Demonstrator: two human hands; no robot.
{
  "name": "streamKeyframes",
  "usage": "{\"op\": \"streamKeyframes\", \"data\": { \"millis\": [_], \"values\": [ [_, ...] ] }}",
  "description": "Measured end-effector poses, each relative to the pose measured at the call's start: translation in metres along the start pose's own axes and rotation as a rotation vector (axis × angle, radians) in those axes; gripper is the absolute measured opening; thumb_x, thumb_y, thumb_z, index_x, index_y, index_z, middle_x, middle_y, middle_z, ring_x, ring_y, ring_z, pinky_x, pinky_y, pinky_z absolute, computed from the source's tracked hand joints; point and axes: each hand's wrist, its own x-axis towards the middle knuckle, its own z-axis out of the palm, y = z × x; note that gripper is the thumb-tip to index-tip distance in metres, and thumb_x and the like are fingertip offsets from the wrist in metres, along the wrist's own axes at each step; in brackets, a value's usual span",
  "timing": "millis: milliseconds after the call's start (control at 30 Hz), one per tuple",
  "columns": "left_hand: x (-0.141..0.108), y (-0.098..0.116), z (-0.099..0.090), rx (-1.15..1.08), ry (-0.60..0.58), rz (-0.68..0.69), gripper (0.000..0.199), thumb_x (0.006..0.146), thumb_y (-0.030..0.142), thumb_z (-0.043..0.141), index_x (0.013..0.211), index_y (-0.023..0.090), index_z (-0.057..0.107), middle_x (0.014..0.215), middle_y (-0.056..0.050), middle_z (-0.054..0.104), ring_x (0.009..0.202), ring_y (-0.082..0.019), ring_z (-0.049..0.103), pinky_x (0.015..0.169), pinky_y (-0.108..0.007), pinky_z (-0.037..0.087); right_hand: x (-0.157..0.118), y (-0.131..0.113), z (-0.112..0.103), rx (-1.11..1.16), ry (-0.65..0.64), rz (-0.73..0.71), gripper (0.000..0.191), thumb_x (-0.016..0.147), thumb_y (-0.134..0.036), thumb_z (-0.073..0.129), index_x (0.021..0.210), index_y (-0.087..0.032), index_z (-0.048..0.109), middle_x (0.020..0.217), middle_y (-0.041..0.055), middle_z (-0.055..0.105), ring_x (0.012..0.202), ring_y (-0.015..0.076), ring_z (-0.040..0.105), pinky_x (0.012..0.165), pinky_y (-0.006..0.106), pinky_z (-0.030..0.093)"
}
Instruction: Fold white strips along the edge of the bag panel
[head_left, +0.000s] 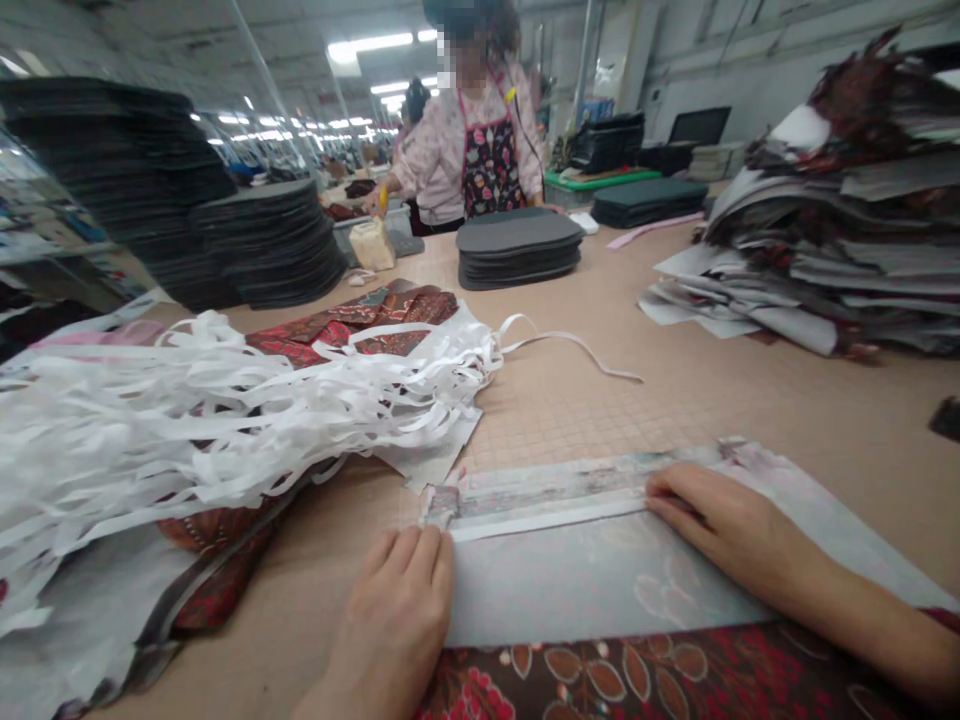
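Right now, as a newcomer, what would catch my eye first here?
The tangle of white strips spilling over red patterned fabric on the left of the table comes first. Tall stacks of dark grey pieces rise behind it, and a heap of patterned sheets sits at right. Closest, the left hand and the right hand press a pale sheet.
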Motion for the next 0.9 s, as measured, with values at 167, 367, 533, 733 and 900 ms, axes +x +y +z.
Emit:
{"op": "streamKeyframes", "data": {
  "millis": [167,367,533,733,900],
  "values": [
    [-0.003,0.005,0.002,0.051,0.0,0.051,0.06,0.076,-0.001,0.035,0.132,0.022,0.041,0.098,-0.011,0.059,0.089,-0.026,0.053,0.08,-0.042,0.041,0.001,-0.004,-0.002,-0.031,0.013,0.002,0.017,0.087,-0.023,0.041,0.078,-0.018,0.055,0.076,0.0049,0.06,0.072,0.0188,0.057,0.067,0.032,0.044],
    [0.008,0.003,-0.008,0.029,-0.105,0.067,0.058,0.077,-0.001,0.03,0.127,0.021,0.047,0.099,-0.01,0.06,0.088,-0.026,0.054,0.08,-0.043,0.042,0.001,-0.004,0.0,-0.044,0.03,-0.006,0.013,0.086,-0.017,0.044,0.079,-0.017,0.055,0.076,0.0044,0.06,0.073,0.0179,0.056,0.066,0.03,0.043],
    [0.037,0.012,-0.013,-0.026,-0.137,0.168,0.049,0.077,0.0,0.031,0.118,0.013,0.054,0.101,-0.012,0.059,0.089,-0.027,0.053,0.077,-0.043,0.044,0.004,-0.005,-0.001,-0.063,0.023,-0.002,0.009,0.083,-0.015,0.049,0.078,-0.017,0.056,0.076,0.0042,0.06,0.071,0.017,0.055,0.065,0.028,0.042],
    [0.091,0.056,-0.011,-0.214,-0.077,0.375,0.049,0.081,0.004,0.036,0.13,0.012,0.039,0.104,-0.011,0.055,0.087,-0.023,0.051,0.074,-0.036,0.047,0.005,-0.009,0.002,-0.134,0.037,0.007,0.01,0.083,-0.017,0.05,0.075,-0.017,0.056,0.073,0.0038,0.06,0.07,0.0162,0.055,0.065,0.027,0.041],
    [0.107,0.069,-0.005,-0.219,-0.096,0.391,0.04,0.083,0.006,0.037,0.121,0.01,0.047,0.099,-0.011,0.055,0.087,-0.024,0.051,0.072,-0.039,0.049,0.001,0.005,-0.011,-0.151,0.008,0.111,0.009,0.082,-0.021,0.052,0.076,-0.017,0.057,0.075,0.0048,0.062,0.072,0.0179,0.056,0.066,0.029,0.04]
  ]
}}
